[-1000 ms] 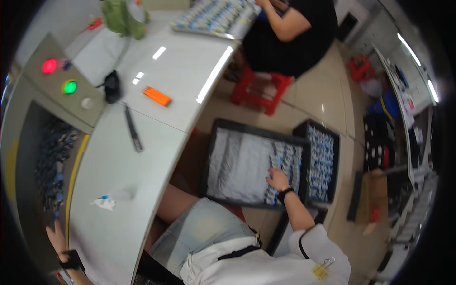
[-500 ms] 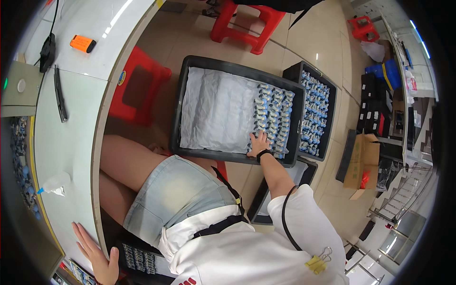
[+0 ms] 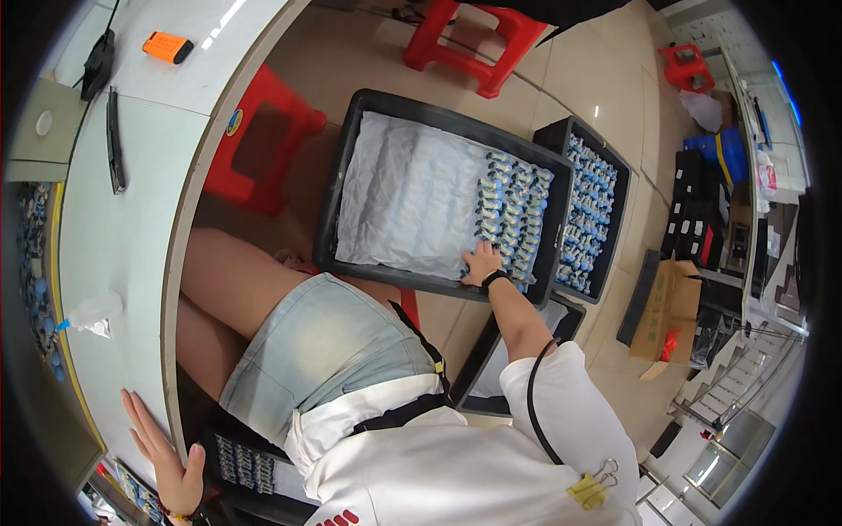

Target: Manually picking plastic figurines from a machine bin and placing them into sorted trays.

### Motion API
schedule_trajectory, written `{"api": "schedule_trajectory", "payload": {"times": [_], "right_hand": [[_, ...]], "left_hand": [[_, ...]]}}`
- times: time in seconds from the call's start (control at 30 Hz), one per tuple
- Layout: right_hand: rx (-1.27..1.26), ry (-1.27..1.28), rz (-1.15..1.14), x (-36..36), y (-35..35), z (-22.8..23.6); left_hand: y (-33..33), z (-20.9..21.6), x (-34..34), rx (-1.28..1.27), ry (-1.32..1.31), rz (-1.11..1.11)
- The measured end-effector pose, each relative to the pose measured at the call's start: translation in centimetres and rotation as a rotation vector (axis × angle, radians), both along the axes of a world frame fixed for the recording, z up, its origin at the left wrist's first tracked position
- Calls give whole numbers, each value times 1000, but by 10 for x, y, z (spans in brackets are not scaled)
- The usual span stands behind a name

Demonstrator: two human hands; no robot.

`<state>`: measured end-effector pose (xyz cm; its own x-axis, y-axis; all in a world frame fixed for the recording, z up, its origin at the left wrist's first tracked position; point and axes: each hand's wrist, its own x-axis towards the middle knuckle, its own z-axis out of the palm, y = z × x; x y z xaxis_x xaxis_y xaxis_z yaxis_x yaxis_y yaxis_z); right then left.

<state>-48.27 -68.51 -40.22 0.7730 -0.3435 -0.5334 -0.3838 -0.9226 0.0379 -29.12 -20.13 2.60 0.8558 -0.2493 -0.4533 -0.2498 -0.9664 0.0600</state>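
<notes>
A large black tray (image 3: 329,223), lined with crumpled white sheet (image 3: 408,197), spans the middle of the view. Rows of small blue, white and dark figurines (image 3: 511,210) fill its right part. My right hand (image 3: 482,261) is at the near end of the leftmost row, just inside the tray's near wall. Its fingers curl downward; what they close on, if anything, is too small and hidden to make out. At lower left, my left hand (image 3: 167,463) rests with fingers stretched out at the edge of the white table (image 3: 123,263), holding nothing.
Another black tray of figurines (image 3: 589,215) stands beyond the large one; a lined black tray (image 3: 517,351) sits lower. More figurines lie in a tray (image 3: 246,465) by my left hand. Red stools (image 3: 263,140) stand near the table. An opened cardboard box (image 3: 667,311) is at right.
The whole view has shifted a little. My right hand stays at the same row end, its fingers drawn slightly closer together. My left hand remains spread at the table edge.
</notes>
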Motion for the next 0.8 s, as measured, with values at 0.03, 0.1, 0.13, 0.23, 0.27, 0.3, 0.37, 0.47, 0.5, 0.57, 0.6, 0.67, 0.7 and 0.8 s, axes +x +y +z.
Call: {"api": "schedule_trajectory", "payload": {"times": [0.03,0.1,0.13,0.23,0.27,0.3,0.37,0.47,0.5,0.57,0.6,0.67,0.7,0.8], "right_hand": [[79,98,24,0,-2,-6],[159,195,63,2,-3,-11],[213,209,19,3,-2,-12],[269,237,-18,1,-5,-10],[276,244,-13,-1,-6,-9],[275,246,-4,1,-5,-10],[237,238,42,1,-3,-10],[215,204,29,8,10,4],[227,203,46,6,12,5],[205,41,0,0,8,4],[252,-27,-49,-3,4,5],[301,-277,-124,-2,4,5],[309,-279,-112,4,6,9],[336,-665,-155,37,15,42]], "left_hand": [[1,-3,0,-3,-33,18],[1,0,1,4,-18,38],[2,2,0,13,-1,55],[4,0,3,3,4,35],[5,-2,3,0,10,40],[7,-3,4,-25,-2,24],[8,-5,3,-48,-15,19],[10,-5,1,-91,-29,11],[9,-3,2,-78,-32,25],[10,-2,2,-90,9,19],[11,-4,2,-99,-2,14],[16,-7,2,-110,-19,-1],[16,-7,3,-137,-30,-41],[4,2,-1,-114,-64,24]]}}
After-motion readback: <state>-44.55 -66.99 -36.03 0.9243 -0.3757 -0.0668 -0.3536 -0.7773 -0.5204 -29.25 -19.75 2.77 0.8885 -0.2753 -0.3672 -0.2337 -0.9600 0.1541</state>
